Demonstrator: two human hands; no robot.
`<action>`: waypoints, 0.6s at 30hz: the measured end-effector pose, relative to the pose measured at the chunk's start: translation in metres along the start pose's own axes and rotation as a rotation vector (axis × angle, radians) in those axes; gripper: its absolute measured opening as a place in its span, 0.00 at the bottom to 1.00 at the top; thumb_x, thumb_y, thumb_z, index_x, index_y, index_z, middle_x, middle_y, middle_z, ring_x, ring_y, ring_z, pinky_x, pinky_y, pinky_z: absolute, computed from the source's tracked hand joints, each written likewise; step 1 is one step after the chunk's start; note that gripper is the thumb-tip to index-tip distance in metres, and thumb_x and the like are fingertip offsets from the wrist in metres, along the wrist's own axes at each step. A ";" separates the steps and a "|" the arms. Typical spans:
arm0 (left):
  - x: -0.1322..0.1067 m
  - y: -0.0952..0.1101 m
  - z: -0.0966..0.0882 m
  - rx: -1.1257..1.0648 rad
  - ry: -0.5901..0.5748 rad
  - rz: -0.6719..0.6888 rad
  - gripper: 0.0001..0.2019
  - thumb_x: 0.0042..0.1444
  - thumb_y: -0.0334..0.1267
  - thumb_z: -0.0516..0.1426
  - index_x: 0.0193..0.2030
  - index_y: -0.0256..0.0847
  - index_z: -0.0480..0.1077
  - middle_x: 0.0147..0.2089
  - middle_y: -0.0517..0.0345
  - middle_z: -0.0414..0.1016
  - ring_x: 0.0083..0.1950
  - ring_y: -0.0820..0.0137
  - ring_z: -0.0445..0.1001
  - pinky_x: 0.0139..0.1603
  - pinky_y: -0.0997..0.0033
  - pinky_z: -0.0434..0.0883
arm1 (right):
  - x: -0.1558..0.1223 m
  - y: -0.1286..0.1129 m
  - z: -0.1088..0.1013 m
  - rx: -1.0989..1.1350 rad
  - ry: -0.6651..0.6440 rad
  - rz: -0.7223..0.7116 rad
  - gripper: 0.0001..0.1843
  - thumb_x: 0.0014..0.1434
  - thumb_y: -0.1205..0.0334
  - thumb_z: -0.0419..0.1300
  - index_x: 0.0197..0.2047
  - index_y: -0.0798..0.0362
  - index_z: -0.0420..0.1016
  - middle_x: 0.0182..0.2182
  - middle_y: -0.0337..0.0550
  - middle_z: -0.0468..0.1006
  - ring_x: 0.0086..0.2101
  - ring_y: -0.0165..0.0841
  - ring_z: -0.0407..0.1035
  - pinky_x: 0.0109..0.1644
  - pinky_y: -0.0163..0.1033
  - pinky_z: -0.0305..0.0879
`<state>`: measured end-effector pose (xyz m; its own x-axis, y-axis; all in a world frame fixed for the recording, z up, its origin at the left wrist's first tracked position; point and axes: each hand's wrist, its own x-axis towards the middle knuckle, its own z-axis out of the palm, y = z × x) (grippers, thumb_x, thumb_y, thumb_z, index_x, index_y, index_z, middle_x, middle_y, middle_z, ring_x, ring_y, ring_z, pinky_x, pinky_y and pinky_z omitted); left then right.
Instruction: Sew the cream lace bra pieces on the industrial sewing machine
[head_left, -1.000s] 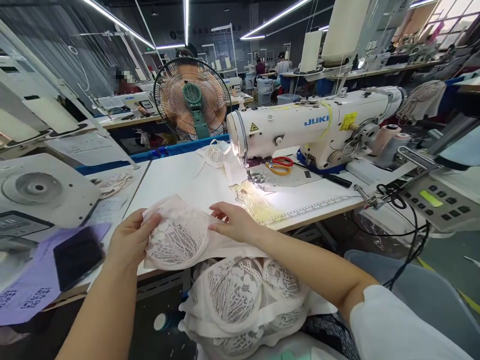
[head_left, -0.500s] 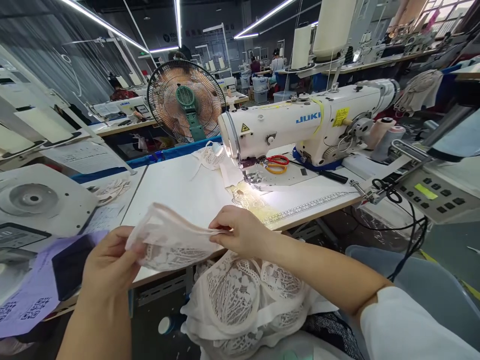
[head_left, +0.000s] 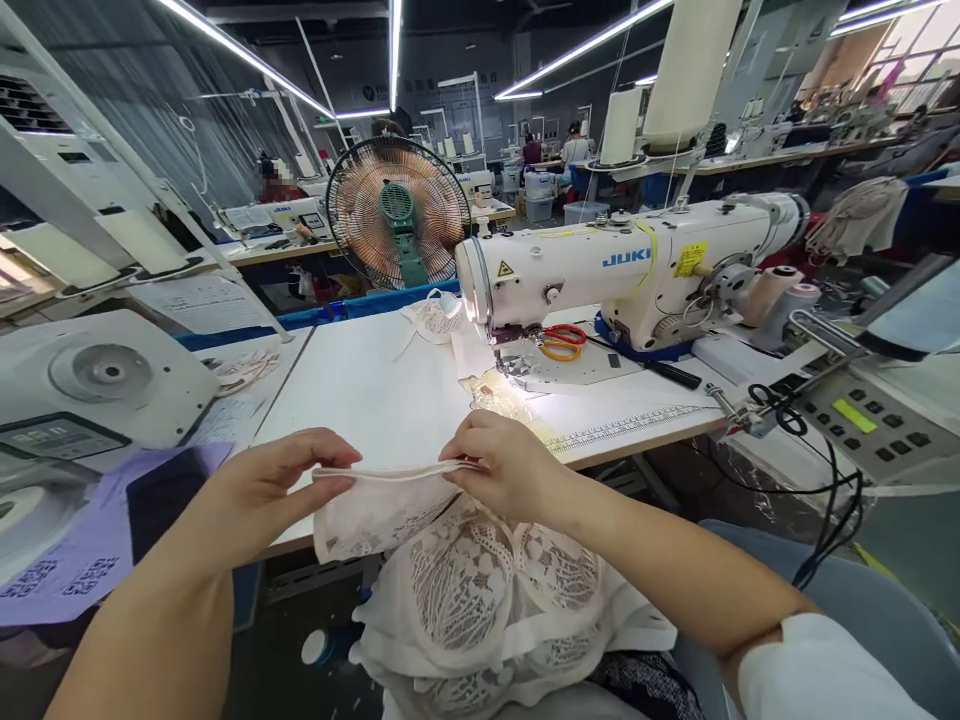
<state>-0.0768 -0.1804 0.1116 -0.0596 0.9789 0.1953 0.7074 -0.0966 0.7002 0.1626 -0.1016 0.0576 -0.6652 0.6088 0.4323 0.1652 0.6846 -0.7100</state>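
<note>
A pale pink lace bra piece [head_left: 379, 512] is stretched between my hands, its top edge folded double and held nearly level. My left hand [head_left: 277, 495] pinches the left end of that edge between thumb and fingers. At the other end, my right hand [head_left: 506, 465] pinches the edge close to the table's front. The lace part hangs down below the edge. Beneath it, several white lace bras [head_left: 480, 600] lie heaped on my lap. Beyond my hands stands a white sewing machine [head_left: 555, 270], its lamp lit over the needle area.
Red and orange-handled scissors [head_left: 564, 342] lie by the machine. Another lace bra [head_left: 436, 318] rests on the white table [head_left: 360, 390] left of the needle. A fan [head_left: 397, 205] stands behind. At right are a control panel [head_left: 859, 400] and a grey bin [head_left: 832, 610]; purple paper [head_left: 82, 560] at left.
My left hand has moved right and regripped the lace piece along its upper edge. The edge, sagging and open before, is now straight and folded together. My right hand keeps its pinch.
</note>
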 end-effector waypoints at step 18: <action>0.010 0.058 -0.020 -0.087 -0.320 -0.123 0.10 0.40 0.48 0.60 0.27 0.46 0.76 0.25 0.60 0.77 0.29 0.68 0.74 0.31 0.71 0.72 | -0.010 0.008 -0.030 0.364 -0.300 0.101 0.19 0.55 0.44 0.61 0.32 0.54 0.78 0.30 0.40 0.71 0.31 0.30 0.65 0.34 0.35 0.61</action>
<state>-0.0505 -0.1801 0.1683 0.0928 0.9897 -0.1093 0.6450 0.0239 0.7638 0.1924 -0.0899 0.0639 -0.8487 0.4854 0.2098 0.0094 0.4104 -0.9118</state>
